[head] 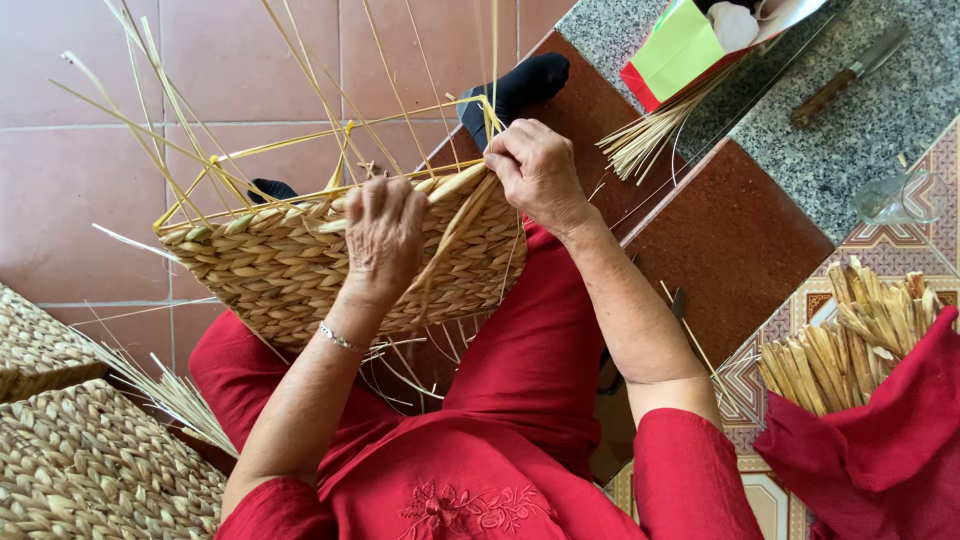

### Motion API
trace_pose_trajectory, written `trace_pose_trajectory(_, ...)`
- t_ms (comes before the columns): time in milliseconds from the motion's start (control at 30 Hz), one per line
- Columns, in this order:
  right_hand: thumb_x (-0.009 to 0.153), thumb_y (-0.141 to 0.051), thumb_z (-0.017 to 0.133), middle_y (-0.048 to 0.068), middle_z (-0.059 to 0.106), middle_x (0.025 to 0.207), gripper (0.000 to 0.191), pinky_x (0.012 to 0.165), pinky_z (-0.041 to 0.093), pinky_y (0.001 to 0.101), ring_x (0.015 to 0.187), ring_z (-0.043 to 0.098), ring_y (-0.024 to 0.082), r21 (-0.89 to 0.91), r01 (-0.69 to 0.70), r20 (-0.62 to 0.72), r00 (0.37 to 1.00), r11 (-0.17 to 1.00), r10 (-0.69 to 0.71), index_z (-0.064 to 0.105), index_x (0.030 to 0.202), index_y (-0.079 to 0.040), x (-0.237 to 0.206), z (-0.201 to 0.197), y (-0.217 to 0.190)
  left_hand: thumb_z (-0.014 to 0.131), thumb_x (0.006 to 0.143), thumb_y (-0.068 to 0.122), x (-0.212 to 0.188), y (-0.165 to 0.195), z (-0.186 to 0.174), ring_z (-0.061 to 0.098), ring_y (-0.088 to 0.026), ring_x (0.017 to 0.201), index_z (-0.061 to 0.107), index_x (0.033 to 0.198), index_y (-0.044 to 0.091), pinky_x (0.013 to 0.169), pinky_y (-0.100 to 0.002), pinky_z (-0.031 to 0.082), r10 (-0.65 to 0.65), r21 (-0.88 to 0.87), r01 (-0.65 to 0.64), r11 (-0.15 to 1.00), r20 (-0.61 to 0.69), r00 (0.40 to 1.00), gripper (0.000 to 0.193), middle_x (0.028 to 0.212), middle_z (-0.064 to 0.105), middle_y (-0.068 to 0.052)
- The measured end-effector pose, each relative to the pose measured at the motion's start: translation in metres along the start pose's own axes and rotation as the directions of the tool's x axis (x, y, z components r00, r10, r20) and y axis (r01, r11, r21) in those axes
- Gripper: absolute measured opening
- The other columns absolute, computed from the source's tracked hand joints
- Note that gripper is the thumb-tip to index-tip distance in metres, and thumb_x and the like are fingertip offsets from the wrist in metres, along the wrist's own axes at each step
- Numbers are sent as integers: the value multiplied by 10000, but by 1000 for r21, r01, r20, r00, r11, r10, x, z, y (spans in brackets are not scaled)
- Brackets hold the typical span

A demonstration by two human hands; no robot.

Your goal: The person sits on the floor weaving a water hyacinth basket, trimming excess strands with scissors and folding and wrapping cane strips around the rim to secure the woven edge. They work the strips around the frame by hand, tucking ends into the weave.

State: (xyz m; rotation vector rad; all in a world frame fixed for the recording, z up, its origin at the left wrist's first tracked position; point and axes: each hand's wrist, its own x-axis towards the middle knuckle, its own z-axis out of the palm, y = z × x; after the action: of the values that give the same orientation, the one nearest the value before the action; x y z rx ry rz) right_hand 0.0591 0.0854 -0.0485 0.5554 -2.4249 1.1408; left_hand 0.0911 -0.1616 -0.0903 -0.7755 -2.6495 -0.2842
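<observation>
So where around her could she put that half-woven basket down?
Bare reddish floor tiles lie left of the half-woven straw basket, above the finished woven baskets. The brown step beside her right arm is mostly free. Crowded: the grey stone ledge with straw sticks and the dried-leaf bundle.

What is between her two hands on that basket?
In the head view, the woven rim of the basket and one thick straw strand run between left hand and right hand.
</observation>
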Motion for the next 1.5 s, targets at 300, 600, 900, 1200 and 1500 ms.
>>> trace_pose_trajectory(300,864,2,772,82,669,777,121,628,541,356,698,677,226,31,-130,-63,989,991,131,667,820,-38,-3,11,8,677,994,104,-7,4,-3,701,-263,732,638,1038,68,642,-375,541,-321,-550,510,661,407,855,70,818,696,-126)
trace_pose_trajectory(600,992,102,652,56,593,1043,230,779,627,276,947,688,221,-265,245,-111,953,933,-282,612,1153,-57,-6,35,14,709,953,113,-14,21,-19,503,-278,1079,626,1157,104,917,-467,392,43,18,-43,999,-24,999,220,1115,558,-113)
trace_pose_trajectory(900,960,53,725,97,713,1040,226,864,625,328,986,706,234,146,113,126,983,983,-132,690,1162,-42,-1,-2,-8,666,895,50,-10,20,-19,521,-251,1041,615,1152,79,924,-432,416,-8,-16,12,1000,196,980,264,1047,552,-101)
trace_pose_trajectory(1200,882,28,762,100,690,947,179,831,562,406,925,657,297,12,100,153,983,995,-101,685,1029,-40,6,1,-15,685,871,68,28,22,-61,526,-199,1158,607,1167,170,934,-423,416,142,241,-67,968,-310,940,323,1187,606,-65)
trace_pose_trajectory(1500,949,15,718,121,650,948,133,787,546,417,899,656,310,28,3,205,979,1000,-9,629,1035,-32,6,-2,-15,661,953,79,68,21,3,675,-331,836,557,1355,-14,687,-435,527,-234,-250,286,925,215,948,426,926,677,-156)
